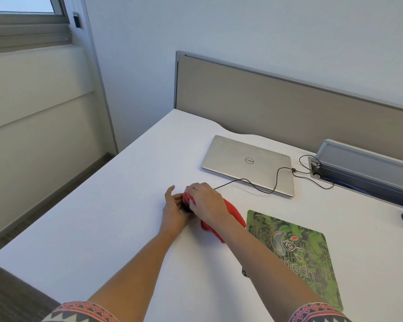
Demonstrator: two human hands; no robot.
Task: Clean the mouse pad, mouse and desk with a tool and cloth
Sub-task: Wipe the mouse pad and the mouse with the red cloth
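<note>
Desk (102, 217) is white, and the action sits about mid-surface, a bit toward the near edge. The closed laptop (247, 163) lies toward the far edge, well apart from your hands. The green mouse pad (296, 256) lies flat by the near right part of the surface with nothing resting on it; the mouse is off it, to its left. The red cloth (235, 214) is bunched under your right hand (205, 201), with its tail trailing back and just touching the pad's far left corner. Your right fingers are curled down over the cloth, pressing it onto the top of the mouse. Your left hand (172, 210) has its fingers curled in against the left side of the mouse (186, 206) to steady it, thumb lifted clear. Only a dark sliver of the mouse shows between the hands. Its cable (242, 181) comes out past your right knuckles and crosses the laptop's near edge. Key relation: the mouse sits directly under the right fingers, and judging by the cable exit its long axis points far-right. Both hands touch it, so wipe along that line while the left braces. Looks like mid mouse-wipe. I can't identify a tool.
</note>
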